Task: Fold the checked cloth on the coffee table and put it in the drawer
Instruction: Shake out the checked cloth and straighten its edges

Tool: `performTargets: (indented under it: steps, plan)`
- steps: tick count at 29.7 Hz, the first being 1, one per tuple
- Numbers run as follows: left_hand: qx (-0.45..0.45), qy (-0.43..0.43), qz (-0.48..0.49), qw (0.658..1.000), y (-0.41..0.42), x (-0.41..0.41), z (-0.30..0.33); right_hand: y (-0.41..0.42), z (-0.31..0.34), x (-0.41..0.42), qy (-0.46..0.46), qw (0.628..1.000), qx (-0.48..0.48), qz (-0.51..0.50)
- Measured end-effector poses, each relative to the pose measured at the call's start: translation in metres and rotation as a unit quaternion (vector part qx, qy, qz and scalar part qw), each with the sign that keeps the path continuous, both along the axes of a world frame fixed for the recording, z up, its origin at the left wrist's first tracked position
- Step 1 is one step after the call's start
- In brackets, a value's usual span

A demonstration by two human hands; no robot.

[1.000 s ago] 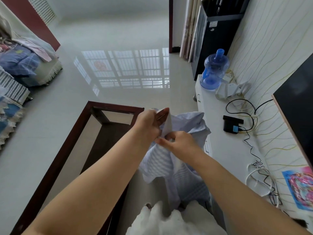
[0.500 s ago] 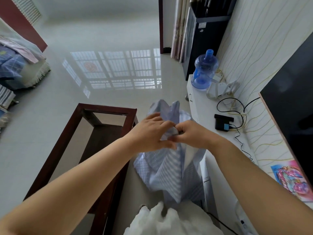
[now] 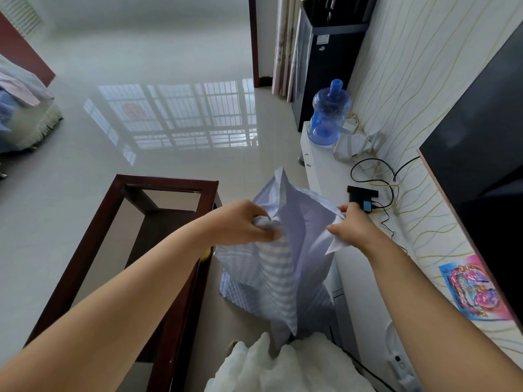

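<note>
The light blue checked cloth (image 3: 278, 267) hangs in the air between the coffee table and the white cabinet. My left hand (image 3: 243, 223) grips a bunched part of its top edge. My right hand (image 3: 351, 226) pinches the other side of the top edge, a hand's width to the right. The cloth droops in loose folds down toward my white garment. The dark wooden coffee table (image 3: 167, 183) with a glass top stands left of the cloth. The low white cabinet (image 3: 319, 168) with drawer handles runs along the right wall.
On the cabinet stand a blue water jug (image 3: 329, 114), a black box (image 3: 362, 196) with cables, and a dark TV screen (image 3: 481, 154). A black water dispenser (image 3: 325, 52) is behind. A sofa with bedding (image 3: 17, 108) sits far left. Shiny tiled floor lies ahead.
My hands were together at the cloth's top. They have drawn apart, spreading its upper edge. The view has shifted slightly toward the cabinet.
</note>
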State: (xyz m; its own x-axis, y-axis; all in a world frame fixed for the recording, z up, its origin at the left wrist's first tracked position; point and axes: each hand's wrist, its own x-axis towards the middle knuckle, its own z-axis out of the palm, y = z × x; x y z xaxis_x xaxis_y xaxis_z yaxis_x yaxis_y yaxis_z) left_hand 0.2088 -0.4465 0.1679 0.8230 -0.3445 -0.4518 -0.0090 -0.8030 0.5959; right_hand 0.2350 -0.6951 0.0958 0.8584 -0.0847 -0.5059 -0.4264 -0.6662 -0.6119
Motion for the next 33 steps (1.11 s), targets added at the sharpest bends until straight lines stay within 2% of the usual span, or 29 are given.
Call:
performTargets:
  steps: [2, 4, 6, 8, 12, 15, 17, 19, 21, 22, 24, 25, 27, 29, 31, 33]
  plan:
    - [0.023, -0.026, -0.014, 0.999, -0.001, 0.0, 0.001, -0.001, -0.017, -0.005, 0.017, 0.999, 0.047, -0.021]
    - [0.045, -0.08, -0.034, 0.995, -0.002, -0.002, 0.003, -0.003, -0.027, -0.009, 0.017, 0.987, 0.129, -0.093]
    - [0.047, -0.12, -0.078, 0.989, -0.002, -0.005, 0.005, -0.005, -0.034, -0.012, 0.017, 0.96, 0.209, -0.186]
    - [0.037, -0.141, -0.13, 0.981, -0.002, -0.009, 0.006, -0.003, -0.037, -0.015, 0.032, 0.934, 0.262, -0.239]
    - [0.053, -0.173, -0.13, 0.975, -0.015, -0.023, 0.004, 0.021, -0.034, -0.028, 0.074, 0.898, 0.375, -0.218]
    - [-0.026, -0.194, -0.048, 0.979, -0.02, -0.035, 0.0, 0.041, -0.023, -0.034, 0.073, 0.886, 0.419, -0.184]
    - [-0.079, -0.17, 0.008, 0.982, -0.021, -0.037, 0.002, 0.049, -0.015, -0.034, 0.054, 0.903, 0.393, -0.166]
    - [-0.053, -0.141, 0.017, 0.988, -0.02, -0.037, 0.005, 0.052, -0.008, -0.032, 0.009, 0.941, 0.311, -0.136]
    - [0.021, -0.149, -0.005, 0.989, -0.016, -0.035, 0.004, 0.052, -0.001, -0.029, -0.077, 0.981, 0.169, -0.05]
    - [0.045, -0.163, -0.02, 0.985, -0.013, -0.035, 0.003, 0.052, 0.002, -0.027, -0.127, 0.989, 0.075, 0.017]
    - [0.052, -0.183, -0.045, 0.981, -0.006, -0.035, 0.002, 0.053, 0.013, -0.024, -0.208, 0.963, -0.108, 0.133]
    - [0.047, -0.185, -0.054, 0.98, -0.004, -0.036, 0.003, 0.054, 0.018, -0.022, -0.24, 0.943, -0.161, 0.163]
    - [0.018, -0.181, -0.059, 0.982, 0.0, -0.037, 0.005, 0.056, 0.027, -0.016, -0.29, 0.914, -0.213, 0.19]
    - [0.023, -0.183, -0.064, 0.981, -0.001, -0.039, 0.007, 0.059, 0.038, -0.011, -0.319, 0.899, -0.23, 0.191]
    - [0.035, -0.192, -0.079, 0.978, -0.002, -0.042, 0.005, 0.061, 0.049, -0.008, -0.33, 0.907, -0.205, 0.163]
    - [0.021, -0.222, -0.098, 0.97, -0.005, -0.046, 0.006, 0.064, 0.057, -0.004, -0.309, 0.934, -0.138, 0.112]
